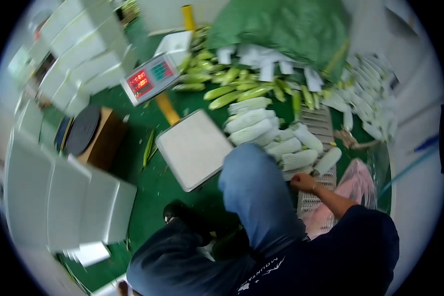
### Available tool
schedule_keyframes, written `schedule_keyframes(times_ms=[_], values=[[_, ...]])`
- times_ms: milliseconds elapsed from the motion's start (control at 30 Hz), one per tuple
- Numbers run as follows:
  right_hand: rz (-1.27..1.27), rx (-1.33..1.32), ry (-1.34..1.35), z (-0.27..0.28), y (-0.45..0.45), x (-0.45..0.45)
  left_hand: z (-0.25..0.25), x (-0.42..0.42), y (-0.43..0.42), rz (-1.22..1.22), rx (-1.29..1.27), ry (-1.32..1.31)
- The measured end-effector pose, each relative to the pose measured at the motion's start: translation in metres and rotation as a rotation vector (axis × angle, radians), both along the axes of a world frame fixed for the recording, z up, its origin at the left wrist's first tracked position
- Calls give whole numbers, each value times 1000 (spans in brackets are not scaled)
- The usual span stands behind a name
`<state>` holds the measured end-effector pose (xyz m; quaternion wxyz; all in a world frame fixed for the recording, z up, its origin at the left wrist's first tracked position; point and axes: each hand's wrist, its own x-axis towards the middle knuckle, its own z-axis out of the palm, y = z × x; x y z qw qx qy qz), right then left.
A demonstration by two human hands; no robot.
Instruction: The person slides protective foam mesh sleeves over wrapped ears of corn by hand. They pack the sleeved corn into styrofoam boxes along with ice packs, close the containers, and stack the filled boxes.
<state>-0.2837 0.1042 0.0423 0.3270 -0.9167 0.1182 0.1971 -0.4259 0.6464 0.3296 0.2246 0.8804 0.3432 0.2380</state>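
Note:
My right hand (303, 182) is at the near end of a pile of long vegetables in white foam-net sleeves (299, 158), over a slotted grey plastic rack (308, 200). Its fingers look curled; blur hides whatever may be in them. At the bottom left edge, a small skin-toned patch that looks like part of my left hand (123, 287) shows beside a white edge, its fingers mostly cut off. Beyond my raised knee stands a scale with a bare pale platform (195, 148) and a lit red display (139, 83).
Bare pale-green vegetables (224, 98) lie behind the sleeved ones, below a large green sack (281, 29) and white sleeves. More white-sleeved pieces (365, 93) are heaped right. White foam boxes (84, 202) stack at left, near a cardboard box (106, 135). A pink plastic bag (352, 185) lies right.

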Motion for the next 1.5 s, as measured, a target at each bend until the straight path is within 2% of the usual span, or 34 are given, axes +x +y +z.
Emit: schedule_keyframes(times_ms=[33,67,100,133,200,233,267,300,333,400,467,500,533,567,600,633,667,700,733,800,833,867,900,967,1000,1067,1133,1267,1367,1400,1433,1467,1500], values=[[-65,-20,71,-10,-5,-37,-3,37,20,-301,95,-212],[-151,1,63,-18,-16,-64,17,82,1,-371,-36,-357],[-271,-81,50,-27,-21,-107,26,118,8,-527,107,-282],[-414,-158,64,-38,-8,-160,42,155,-3,-638,-543,-411],[-610,-244,115,-38,-14,-241,49,228,-31,-1129,-550,-258],[-726,-312,152,-36,-15,-285,51,253,-60,-1322,-210,-70],[-778,-412,106,43,0,-293,51,271,-93,-1501,168,65],[-959,-571,1,100,20,-313,21,295,-104,-1628,388,58],[-1057,-758,-104,140,23,-345,14,285,-151,-1911,215,88],[-1323,-925,-270,219,38,-428,-35,299,-177,-2219,502,118],[-1537,-1212,-470,282,77,-508,-62,313,-209,-2257,217,370],[-1638,-1303,-435,312,113,-532,-50,311,-226,-2361,452,279],[-1666,-1474,-290,326,145,-551,-72,307,-242,-2290,217,-137],[-1751,-1466,-200,333,171,-553,-70,327,-250,-2117,409,485],[-1720,-1376,-170,326,191,-556,-78,339,-262,-2076,360,561],[-1539,-1305,-55,309,210,-549,-85,350,-265,-2185,310,487],[-1354,-1157,12,267,222,-572,-65,337,-271,-2193,222,638],[-1185,-927,9,229,195,-563,-36,306,-257,-2208,246,680],[-1035,-738,-30,199,148,-516,-31,315,-238,-2156,488,712],[-796,-479,-89,145,81,-424,-11,320,-185,-2185,464,243],[-670,-412,-98,127,53,-376,-33,333,-142,-2050,883,-452],[-538,-380,-109,117,29,-329,-18,299,-124,-1654,697,-386],[-416,-382,-128,117,11,-279,-38,272,-109,-1540,410,-394],[-247,-398,-170,117,-9,-213,-47,185,-65,-1315,-50,-499],[-195,-414,-179,120,-12,-181,-37,153,-58,-1245,-253,-545],[-132,-443,-228,128,-16,-144,-46,101,-41,-1427,-491,-543],[-96,-475,-261,143,-19,-113,-66,78,-42,-1300,-726,-770],[-132,-564,-344,195,-60,-67,-72,93,-46,-1161,-676,-929],[-177,-659,-459,260,-90,-62,-72,100,-28,-1262,-788,-890],[-206,-708,-497,292,-99,-72,-68,107,-17,-1372,-787,-799],[-233,-753,-533,321,-100,-85,-69,110,-13,-1361,-858,-757],[-245,-799,-585,345,-102,-87,-89,114,-20,-1173,-817,-987],[-265,-840,-620,371,-95,-103,-84,117,-17,-1063,-886,-993]])
